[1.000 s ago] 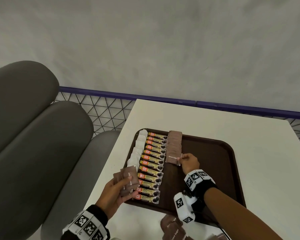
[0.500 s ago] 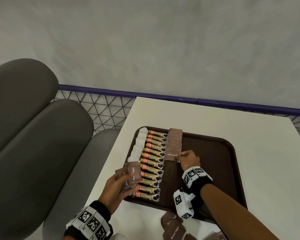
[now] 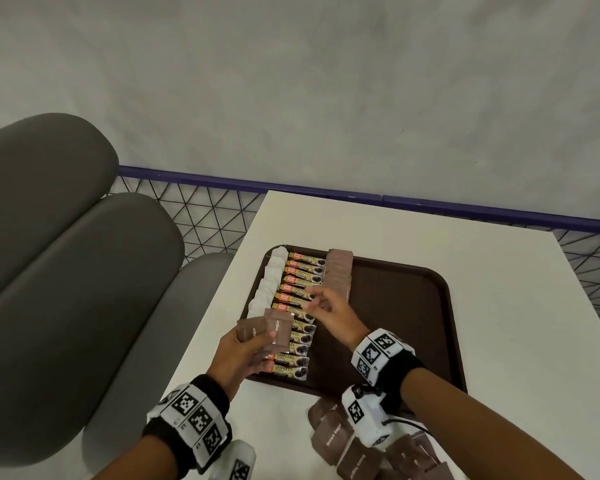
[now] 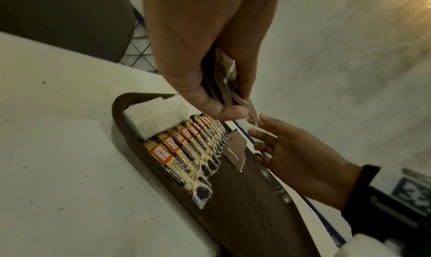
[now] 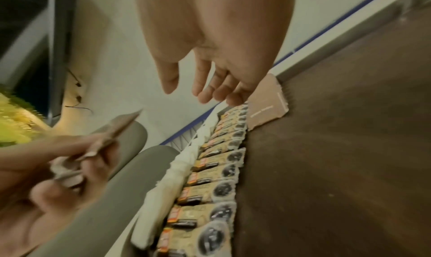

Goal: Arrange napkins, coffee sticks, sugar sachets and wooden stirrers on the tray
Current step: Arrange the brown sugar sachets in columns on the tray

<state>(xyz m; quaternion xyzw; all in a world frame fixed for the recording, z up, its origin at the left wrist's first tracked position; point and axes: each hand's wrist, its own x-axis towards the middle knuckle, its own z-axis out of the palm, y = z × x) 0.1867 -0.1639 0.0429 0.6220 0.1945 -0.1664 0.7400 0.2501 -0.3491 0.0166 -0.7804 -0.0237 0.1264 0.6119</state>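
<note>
A grey seat fills the left side, beside a white counter. On the counter sits a dark brown tray. Along the tray's left edge runs a row of white napkins. Just right of them lies a row of coffee sticks side by side, running from the far edge to the near edge. Right of the sticks, at the far end, a short row of brown sachets overlaps like tiles; the rest of the tray is bare.

The left hand hovers over the tray's near left corner, thumb and fingers curled round a fan of held sachets printed "Brown Sugar". The left wrist view shows them pinched edge-on between thumb and fingers.

The right hand hangs above the sticks, holding nothing, its fingers loosely apart and pointing left toward the held sachets. Its fingertips are close to the fan's edge; whether they touch it is unclear.

More loose sachets lie in a heap on the counter at the near edge, below the right wrist.
</note>
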